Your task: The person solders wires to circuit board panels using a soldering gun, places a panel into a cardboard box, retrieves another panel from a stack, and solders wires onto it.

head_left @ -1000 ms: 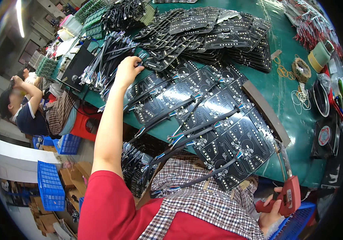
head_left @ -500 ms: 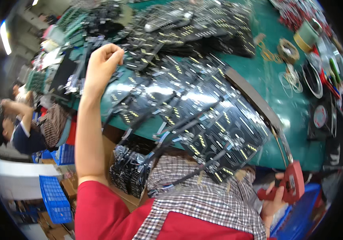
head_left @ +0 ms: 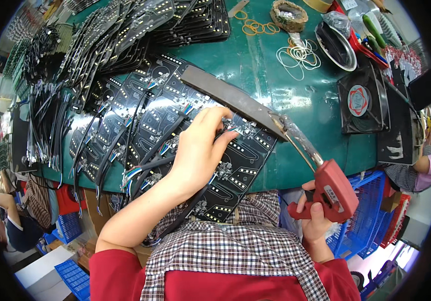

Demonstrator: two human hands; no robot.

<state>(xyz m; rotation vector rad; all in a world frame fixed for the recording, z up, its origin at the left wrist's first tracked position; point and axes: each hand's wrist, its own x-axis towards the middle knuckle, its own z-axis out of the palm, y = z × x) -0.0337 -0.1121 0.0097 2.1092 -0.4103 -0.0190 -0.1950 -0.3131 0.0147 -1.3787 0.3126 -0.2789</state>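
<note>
My right hand (head_left: 317, 223) grips a red soldering gun (head_left: 333, 193) near the table's front edge. Its long metal tip slants up and left, ending by the lower right end of a dark flat bar (head_left: 235, 96). My left hand (head_left: 200, 145) is over the row of black circuit boards (head_left: 248, 159). Its thumb and forefinger pinch the wire end of a black cable (head_left: 154, 164) near the small parts on the right-hand board; the palm hides part of the cable. More black cables with coloured wire ends lie across the boards.
Stacked circuit boards (head_left: 190, 25) fill the table's far left, beside a bundle of cables (head_left: 44, 120). To the right stand a black fan (head_left: 362, 100) and an oval tray (head_left: 336, 47). Rubber bands (head_left: 260, 27) lie at the back. Blue crates (head_left: 358, 210) stand below.
My left hand has come from the far left down to the boards and now pinches a cable end. My right hand still holds the soldering gun. The whole view has shifted.
</note>
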